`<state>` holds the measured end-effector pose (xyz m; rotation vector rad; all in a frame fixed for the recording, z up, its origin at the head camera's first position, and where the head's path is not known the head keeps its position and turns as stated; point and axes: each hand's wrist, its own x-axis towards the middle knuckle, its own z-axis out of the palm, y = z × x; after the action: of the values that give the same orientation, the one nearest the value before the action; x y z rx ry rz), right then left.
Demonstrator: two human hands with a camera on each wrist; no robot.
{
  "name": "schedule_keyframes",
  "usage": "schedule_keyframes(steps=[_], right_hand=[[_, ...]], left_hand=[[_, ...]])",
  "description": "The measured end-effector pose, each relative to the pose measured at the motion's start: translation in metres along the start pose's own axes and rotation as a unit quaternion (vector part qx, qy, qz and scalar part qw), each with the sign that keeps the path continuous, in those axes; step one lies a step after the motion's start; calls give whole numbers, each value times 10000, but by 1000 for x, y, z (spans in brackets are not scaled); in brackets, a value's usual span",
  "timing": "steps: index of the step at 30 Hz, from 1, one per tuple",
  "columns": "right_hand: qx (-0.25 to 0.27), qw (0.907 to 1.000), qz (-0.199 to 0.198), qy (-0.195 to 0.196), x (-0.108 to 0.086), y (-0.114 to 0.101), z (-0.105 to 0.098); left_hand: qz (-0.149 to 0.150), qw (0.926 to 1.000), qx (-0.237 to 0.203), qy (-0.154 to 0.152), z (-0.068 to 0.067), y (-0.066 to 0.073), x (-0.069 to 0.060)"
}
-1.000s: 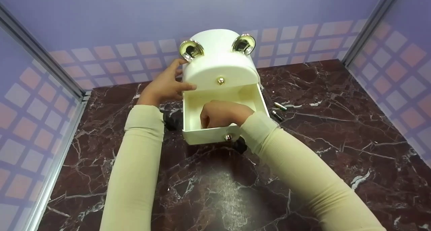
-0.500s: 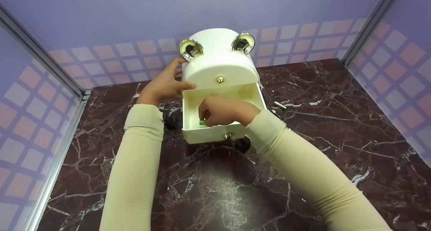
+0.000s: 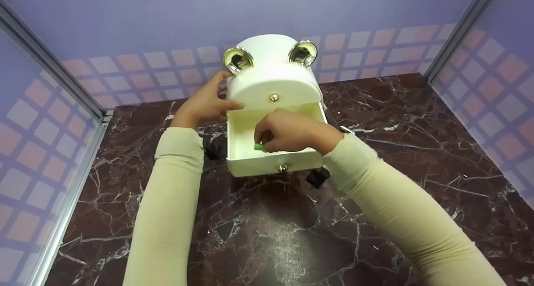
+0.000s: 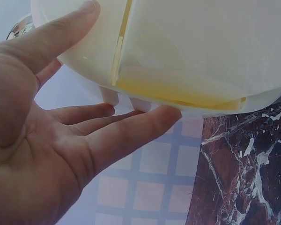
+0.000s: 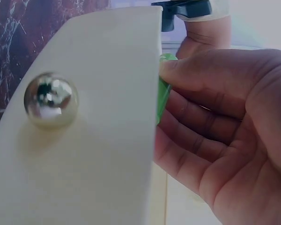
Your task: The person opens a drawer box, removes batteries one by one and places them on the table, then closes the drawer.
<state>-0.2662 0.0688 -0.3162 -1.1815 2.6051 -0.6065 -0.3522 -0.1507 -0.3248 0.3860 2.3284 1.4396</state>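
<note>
A white frog-shaped drawer box (image 3: pixel 269 75) with two shiny eye cups stands at the back of the table, its lower drawer (image 3: pixel 250 167) pulled out. My right hand (image 3: pixel 288 129) is over that drawer, pinching a small green object (image 5: pixel 164 93) between thumb and fingers. Part of the green object is hidden by the drawer front in the right wrist view, so its kind is unclear. On the box's left side rests my left hand (image 3: pixel 204 100), its fingers fairly straight. The left thumb (image 4: pixel 61 35) lies against the front edge of the box.
A small cylinder (image 3: pixel 346 130) lies on the dark marbled table (image 3: pixel 267 236) right of the box, partly behind the right sleeve. A round gold knob (image 3: pixel 274 98) marks the upper drawer, and a similar knob (image 5: pixel 50 100) the lower one. Panel walls enclose the back and sides.
My right hand has risen from deep in the drawer and shifted slightly right and back, bringing the green object into sight. The right sleeve now covers more of the table. My left hand stays put.
</note>
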Motion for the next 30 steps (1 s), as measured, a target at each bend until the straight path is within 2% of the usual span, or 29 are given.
schedule_keyframes(steps=[11, 18, 25, 30], right_hand=[[416, 9984, 109, 360, -32, 18, -15], [651, 9964, 320, 430, -51, 28, -21], [673, 9948, 405, 649, -71, 34, -26], [693, 9937, 404, 782, -86, 41, -29]], left_hand=[[-46, 9996, 262, 30, 0, 0, 2], [-96, 9999, -58, 7, 1, 2, -1], [-55, 10000, 18, -4, 1, 3, -2], [-61, 9999, -126, -18, 2, 3, -2]])
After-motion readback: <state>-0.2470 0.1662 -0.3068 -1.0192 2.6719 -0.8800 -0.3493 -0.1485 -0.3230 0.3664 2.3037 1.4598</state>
